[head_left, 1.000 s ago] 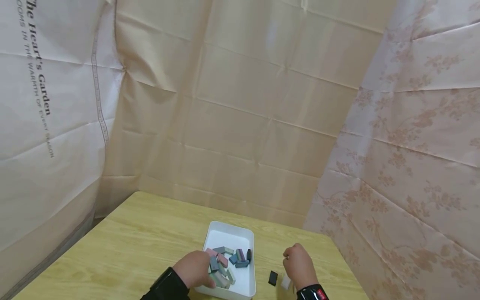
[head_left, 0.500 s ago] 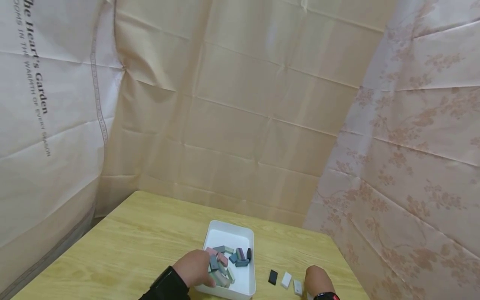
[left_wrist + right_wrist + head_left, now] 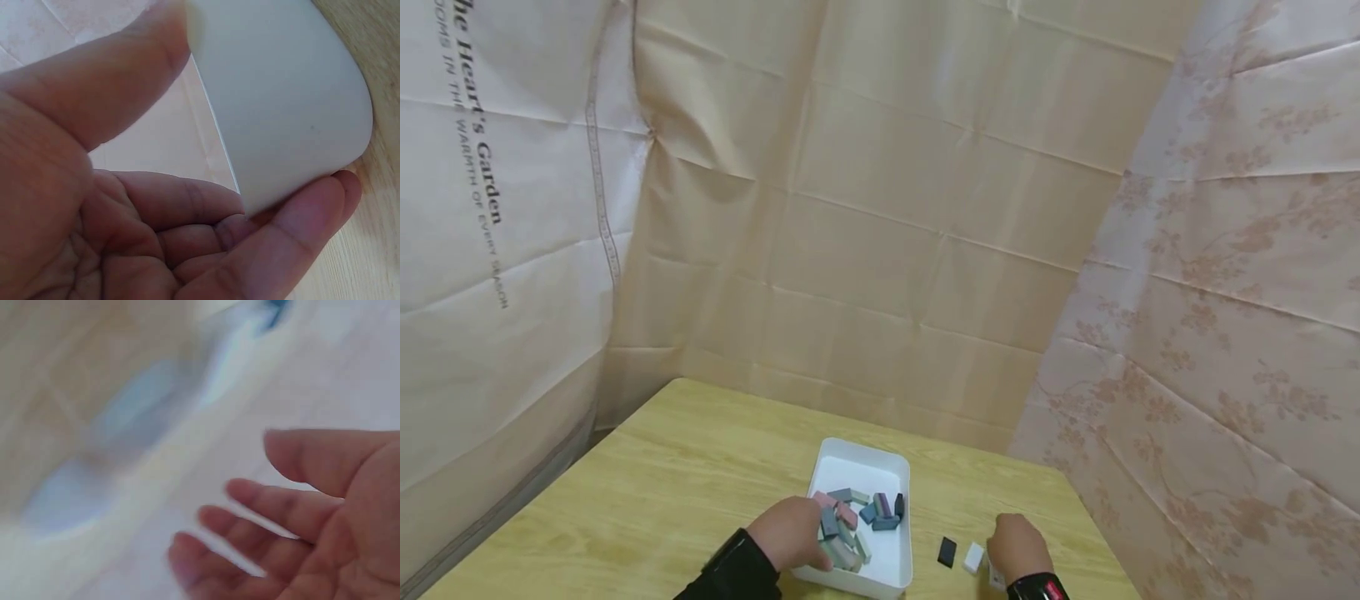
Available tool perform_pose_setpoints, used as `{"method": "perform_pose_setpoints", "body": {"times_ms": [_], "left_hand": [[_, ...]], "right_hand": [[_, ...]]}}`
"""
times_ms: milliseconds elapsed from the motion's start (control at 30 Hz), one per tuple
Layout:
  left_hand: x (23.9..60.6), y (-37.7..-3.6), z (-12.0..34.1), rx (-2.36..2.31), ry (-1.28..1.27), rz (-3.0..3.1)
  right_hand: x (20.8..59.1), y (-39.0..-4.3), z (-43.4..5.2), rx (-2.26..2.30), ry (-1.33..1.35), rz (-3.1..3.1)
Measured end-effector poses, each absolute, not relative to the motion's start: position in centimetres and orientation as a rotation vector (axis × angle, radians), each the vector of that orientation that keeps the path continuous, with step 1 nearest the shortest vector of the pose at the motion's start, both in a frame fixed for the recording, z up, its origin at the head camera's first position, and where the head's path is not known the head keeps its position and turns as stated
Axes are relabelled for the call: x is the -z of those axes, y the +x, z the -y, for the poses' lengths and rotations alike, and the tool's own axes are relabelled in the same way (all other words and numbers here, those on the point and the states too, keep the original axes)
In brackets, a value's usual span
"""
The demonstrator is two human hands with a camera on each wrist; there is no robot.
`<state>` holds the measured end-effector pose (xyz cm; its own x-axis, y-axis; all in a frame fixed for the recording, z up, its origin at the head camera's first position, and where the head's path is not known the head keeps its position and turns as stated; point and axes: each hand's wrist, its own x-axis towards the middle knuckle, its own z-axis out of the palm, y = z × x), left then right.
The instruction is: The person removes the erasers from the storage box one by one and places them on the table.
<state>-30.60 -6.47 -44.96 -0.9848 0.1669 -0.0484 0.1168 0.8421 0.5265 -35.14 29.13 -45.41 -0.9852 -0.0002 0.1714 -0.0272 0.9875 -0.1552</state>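
Observation:
My left hand [image 3: 786, 533] grips the near left corner of a white plastic tray [image 3: 853, 467]. In the left wrist view the thumb lies at the rim and the fingers curl around the tray's wall [image 3: 281, 94]. Several small coloured blocks [image 3: 842, 533], pink, grey, blue and green, lie in the tray. My right hand [image 3: 1018, 546] is over the table's right side, partly covering a white block [image 3: 996, 578]. Its fingers [image 3: 269, 506] are loosely bent, with nothing between them and the thumb. Blurred pale blocks [image 3: 69, 497] show beyond the fingertips in the right wrist view.
A black block [image 3: 947, 552] and a white block [image 3: 973, 558] lie in a row between the tray and my right hand. The wooden table [image 3: 722, 450] is enclosed by a beige cloth [image 3: 865, 250] behind and printed cloths at both sides.
My right hand moved right and nearer, then came back left and slightly away, uncovering and re-covering white blocks in the row. My left hand keeps its grip on the tray.

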Motion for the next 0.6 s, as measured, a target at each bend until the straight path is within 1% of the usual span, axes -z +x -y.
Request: {"method": "perform_pose_setpoints", "body": {"times_ms": [67,167,267,333,433,600], "left_hand": [[44.8,-30.5,6.7,-0.826,0.23,-2.932],[44.5,-30.4,6.9,-0.821,0.23,-2.948],[44.3,-30.1,7.1,-0.821,0.241,-2.971],[44.3,-30.0,7.1,-0.828,0.252,-2.971],[44.4,-29.8,7.1,-0.825,0.273,-2.964],[44.5,-29.6,7.2,-0.804,0.272,-2.962]], "right_hand": [[44.5,-35.1,-26.2,-0.288,0.207,2.903],[43.8,-35.5,-21.7,-0.369,0.572,2.852],[43.9,-36.5,-18.2,-0.305,0.855,2.861],[44.4,-37.2,-16.6,-0.198,0.931,2.9],[45.4,-38.0,-15.4,-0.042,0.974,2.905],[46.2,-38.6,-14.6,0.017,0.985,2.866]]}}
